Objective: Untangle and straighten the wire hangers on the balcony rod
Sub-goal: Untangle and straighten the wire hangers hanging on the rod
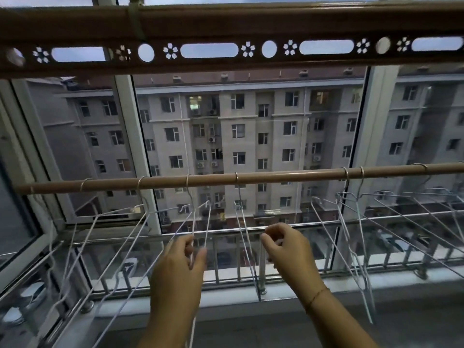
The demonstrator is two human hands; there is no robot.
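Where the brown rod [251,177] runs left to right across mid-frame, thin white wire hangers [241,217] hang hooked along it, splayed toward the camera — left hand [179,267] pinching one hanger's wires, right hand [288,247] curled, its grip unclear.

Both bare forearms reach up and forward from the bottom edge, side by side. The left hand [179,259] shows its back, fingers curled with thumb and fingertips pinched together on thin wire. The right hand [288,249] is raised a little higher, wrist bent, its fingers loosely curled inward, thumb near the forefinger; whether it grips anything cannot be told
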